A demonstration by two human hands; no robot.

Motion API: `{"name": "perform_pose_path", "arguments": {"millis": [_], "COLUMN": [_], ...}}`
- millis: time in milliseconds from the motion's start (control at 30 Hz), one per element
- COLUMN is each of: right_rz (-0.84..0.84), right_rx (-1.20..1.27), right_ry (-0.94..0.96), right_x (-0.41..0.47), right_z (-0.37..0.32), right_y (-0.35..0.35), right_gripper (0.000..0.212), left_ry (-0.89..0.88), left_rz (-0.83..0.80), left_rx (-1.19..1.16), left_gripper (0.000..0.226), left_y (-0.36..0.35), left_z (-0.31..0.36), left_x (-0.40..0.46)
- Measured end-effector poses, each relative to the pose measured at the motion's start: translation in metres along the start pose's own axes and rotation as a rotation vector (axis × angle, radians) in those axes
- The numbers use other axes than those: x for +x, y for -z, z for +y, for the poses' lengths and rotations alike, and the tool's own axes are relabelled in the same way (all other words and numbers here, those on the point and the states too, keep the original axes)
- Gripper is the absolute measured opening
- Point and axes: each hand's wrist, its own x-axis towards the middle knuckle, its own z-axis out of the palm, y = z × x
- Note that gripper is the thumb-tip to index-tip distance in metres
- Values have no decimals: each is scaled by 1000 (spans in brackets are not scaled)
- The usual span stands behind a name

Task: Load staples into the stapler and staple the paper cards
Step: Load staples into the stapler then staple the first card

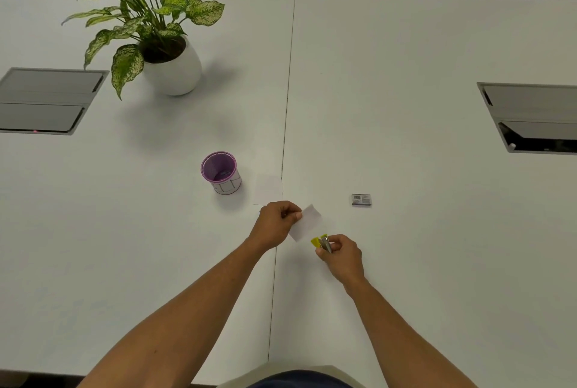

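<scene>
My left hand (pixel 276 221) pinches white paper cards (pixel 307 222) by their left edge, holding them tilted just above the table. My right hand (pixel 342 255) grips a small yellow stapler (pixel 321 242), whose yellow and metal front end points up-left, close to the lower corner of the cards. Another white card (pixel 268 189) lies flat on the table, just beyond my left hand. A small staple box (pixel 361 199) rests on the table to the right of the cards.
A purple pen cup (pixel 221 172) stands left of the flat card. A potted plant (pixel 157 34) sits at the far left. Two grey cable hatches (pixel 46 100) (pixel 537 116) are set into the white table (pixel 406 75). Chairs stand beyond the far edge.
</scene>
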Motion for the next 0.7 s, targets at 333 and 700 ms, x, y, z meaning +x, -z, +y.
{"name": "perform_pose_path", "arguments": {"millis": [333,700], "right_rz": [98,179], "right_rx": [-611,-433], "right_ry": [112,47], "right_x": [15,4], "right_z": [-9,-9], "right_y": [-14,-6], "right_gripper": [32,38], "left_ry": [-39,-112], "left_rz": [40,192], "left_rx": [8,155], "left_gripper": [10,14], "left_y": [1,-13], "left_z": [-8,-12], "left_x": [-9,-8]}}
